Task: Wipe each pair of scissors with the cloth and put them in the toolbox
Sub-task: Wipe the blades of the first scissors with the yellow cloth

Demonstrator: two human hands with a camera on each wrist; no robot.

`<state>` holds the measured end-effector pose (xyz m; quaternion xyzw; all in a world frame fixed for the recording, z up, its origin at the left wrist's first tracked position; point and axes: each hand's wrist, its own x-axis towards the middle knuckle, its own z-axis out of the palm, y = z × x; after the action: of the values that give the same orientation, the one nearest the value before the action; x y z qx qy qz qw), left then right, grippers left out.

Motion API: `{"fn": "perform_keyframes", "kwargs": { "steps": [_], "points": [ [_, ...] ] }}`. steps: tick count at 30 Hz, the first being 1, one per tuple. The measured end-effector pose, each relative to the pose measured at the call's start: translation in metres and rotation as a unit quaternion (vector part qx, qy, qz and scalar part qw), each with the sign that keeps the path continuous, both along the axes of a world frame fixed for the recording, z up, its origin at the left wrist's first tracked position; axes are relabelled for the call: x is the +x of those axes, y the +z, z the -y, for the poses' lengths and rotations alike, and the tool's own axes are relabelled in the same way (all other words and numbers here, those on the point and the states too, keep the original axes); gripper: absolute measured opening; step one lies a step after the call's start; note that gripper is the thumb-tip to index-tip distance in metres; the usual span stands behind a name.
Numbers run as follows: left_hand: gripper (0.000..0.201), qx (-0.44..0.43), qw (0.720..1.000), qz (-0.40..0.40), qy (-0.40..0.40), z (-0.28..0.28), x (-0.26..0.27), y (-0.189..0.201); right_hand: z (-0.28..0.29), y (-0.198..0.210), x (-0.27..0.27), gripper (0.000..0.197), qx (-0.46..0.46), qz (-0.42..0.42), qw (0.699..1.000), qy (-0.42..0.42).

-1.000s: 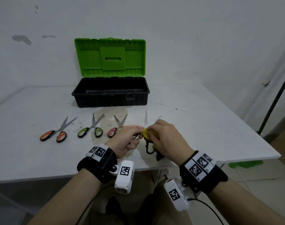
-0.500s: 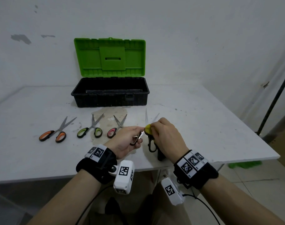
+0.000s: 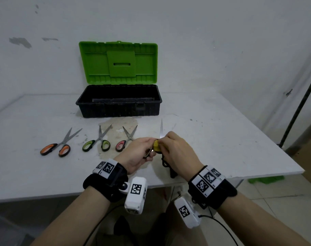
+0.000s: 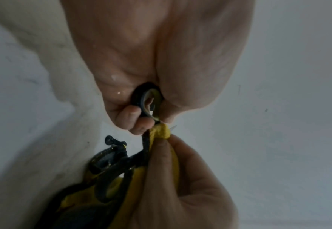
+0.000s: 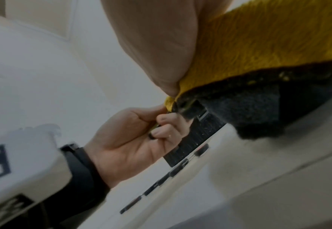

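Fingers of the left hand [image 3: 139, 151] curl round a dark handle loop of the held scissors [image 3: 161, 129], while the right hand [image 3: 176, 151] pinches a yellow cloth [image 3: 156, 146] against the blades near the pivot. From the head view, one thin bright steel blade stands up past the knuckles; the second blade is faint. Three more pairs lie flat on the white table [image 3: 222, 139], blades slightly apart: orange-handled scissors [image 3: 58, 145], green-handled scissors [image 3: 98, 142] and red-handled scissors [image 3: 125, 140], the last partly behind the left hand. Beyond them sits the toolbox [image 3: 118, 105], a ribbed black plastic tub with its glossy green lid upright. Against half a second ago, the right hand has slid down toward the handles, so more blade shows above the cloth.

At the left wrist, the left hand's fingers [image 4: 135, 113] hook through the smooth black loop with a yellowish inner lining. The cloth [image 4: 161, 131] is bunched into a nubby wad at the right hand's thumb [image 4: 161, 155], its black-stitched edge and a hanging loop trailing below.

At the right wrist, the cloth [image 5: 259, 46] shows a fuzzy, terry-like yellow face and a dark grey backing, pressed under the thumb, with the left hand [image 5: 133, 139] gripping just below. The picture is blurred.
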<state>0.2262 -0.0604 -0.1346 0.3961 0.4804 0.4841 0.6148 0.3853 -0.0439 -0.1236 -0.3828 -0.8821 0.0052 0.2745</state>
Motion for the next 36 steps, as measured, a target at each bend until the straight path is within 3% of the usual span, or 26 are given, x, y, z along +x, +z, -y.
{"fn": "perform_keyframes", "kwargs": {
  "steps": [4,9,17,19,22,26,29,31,33,36],
  "points": [
    [0.026,-0.003,1.0,0.012,0.024,-0.004,-0.004,-0.001,-0.021,0.003,0.011,0.02,-0.05,-0.04,0.996,-0.066],
    [0.026,0.012,0.998,0.014,0.056,-0.005,-0.008,0.0,-0.059,0.006,0.04,0.017,-0.08,-0.143,0.974,-0.157],
    [0.026,0.038,0.997,0.015,0.068,-0.015,0.001,0.003,-0.111,-0.016,0.052,0.018,-0.175,-0.083,0.951,-0.242],
    [0.026,0.035,0.997,0.011,0.07,-0.016,0.003,0.0,-0.118,-0.018,0.052,0.02,-0.21,-0.099,0.944,-0.234],
    [0.026,0.028,0.996,0.024,0.083,-0.018,0.005,-0.002,-0.12,-0.014,0.053,0.04,-0.273,-0.071,0.935,-0.214],
    [0.027,0.031,0.992,0.041,0.114,-0.022,0.002,-0.002,-0.103,0.005,0.049,0.047,-0.211,-0.015,0.954,-0.214],
    [0.027,0.046,0.99,0.057,0.123,-0.024,0.003,0.001,-0.074,0.021,0.032,0.049,-0.212,-0.014,0.967,-0.144],
    [0.028,0.059,0.989,0.068,0.118,-0.024,0.006,0.005,-0.056,0.026,0.021,0.04,-0.301,-0.088,0.946,-0.078],
    [0.028,0.077,0.989,0.057,0.112,-0.022,0.006,0.01,-0.047,0.028,0.014,0.026,-0.392,-0.187,0.9,-0.027],
    [0.026,0.101,0.987,-0.032,0.12,-0.016,-0.001,0.014,-0.046,0.031,0.012,0.02,-0.421,-0.265,0.868,-0.004]
  ]
}}
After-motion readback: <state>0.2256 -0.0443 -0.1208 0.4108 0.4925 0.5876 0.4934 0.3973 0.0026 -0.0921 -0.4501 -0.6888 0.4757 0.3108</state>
